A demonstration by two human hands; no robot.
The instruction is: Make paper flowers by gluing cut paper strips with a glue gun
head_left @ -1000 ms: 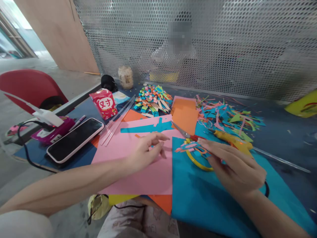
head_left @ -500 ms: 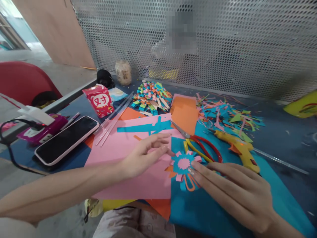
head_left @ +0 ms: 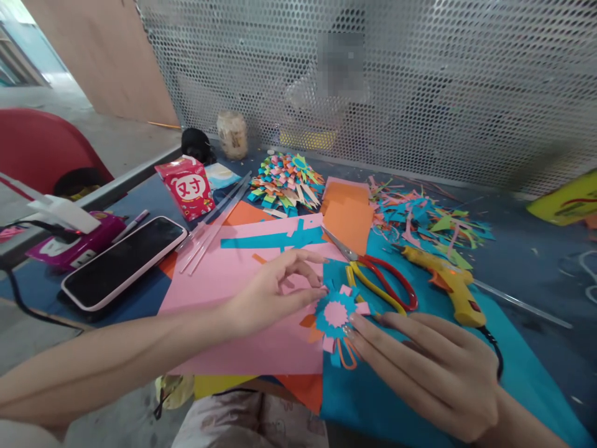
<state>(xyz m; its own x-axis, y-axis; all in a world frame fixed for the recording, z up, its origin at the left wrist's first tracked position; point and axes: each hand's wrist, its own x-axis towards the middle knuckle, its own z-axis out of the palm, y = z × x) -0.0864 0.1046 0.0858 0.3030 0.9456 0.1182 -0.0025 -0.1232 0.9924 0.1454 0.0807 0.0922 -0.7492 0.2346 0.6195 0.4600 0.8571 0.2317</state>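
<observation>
A paper flower [head_left: 336,313] with a pink centre, a jagged blue ring and pink, blue and orange paper loops is between my hands, above where the pink sheet [head_left: 242,336] meets the blue sheet [head_left: 368,404]. My left hand [head_left: 284,283] has its thumb and finger pinched at the flower's upper left edge, by a small pink strip. From the right, my right hand [head_left: 429,367] grips the flower's right edge with long fingers pressed together; its thumb is hidden. Just beyond the flower lie scissors [head_left: 387,280] with red and yellow handles.
A yellow glue gun [head_left: 445,277] rests to the right, near paper scraps [head_left: 429,218]. Farther back are a multicoloured paper piece [head_left: 286,183] and an orange sheet [head_left: 347,208]. Glue sticks [head_left: 209,233], a phone [head_left: 125,261] and a red packet [head_left: 186,186] are on the left.
The flower has shifted slightly left and toward me along with my right hand. My left thumb and finger have closed together at its edge.
</observation>
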